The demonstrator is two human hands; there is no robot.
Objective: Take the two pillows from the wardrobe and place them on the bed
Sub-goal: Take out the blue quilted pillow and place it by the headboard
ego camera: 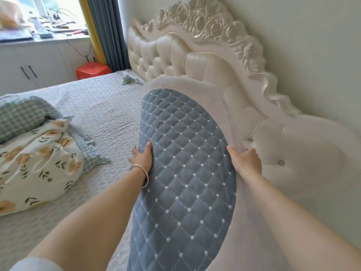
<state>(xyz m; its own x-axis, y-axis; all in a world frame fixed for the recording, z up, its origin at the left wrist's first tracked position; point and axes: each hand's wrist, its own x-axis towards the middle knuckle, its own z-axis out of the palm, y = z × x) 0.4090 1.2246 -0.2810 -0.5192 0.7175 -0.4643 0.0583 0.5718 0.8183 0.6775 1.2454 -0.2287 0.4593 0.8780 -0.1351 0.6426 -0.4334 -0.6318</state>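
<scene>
A pillow [185,157] with a blue quilted diamond-stitched face and a pale border stands tilted against the cream tufted headboard [175,53]. My left hand [141,158], a bangle on its wrist, grips the pillow's left edge. On the right edge, my right hand [246,160] clutches the pale fabric. The pillow's lower part runs down out of view over the grey quilted bed [101,112]. Only one pillow shows; the wardrobe is out of sight.
A crumpled floral and green-checked duvet [37,153] lies on the bed's left side. A small cloth [128,78] sits near the headboard's far end. Beyond the bed stand a red stool [92,71], white cabinets [29,63] under a window, and blue curtains [105,30].
</scene>
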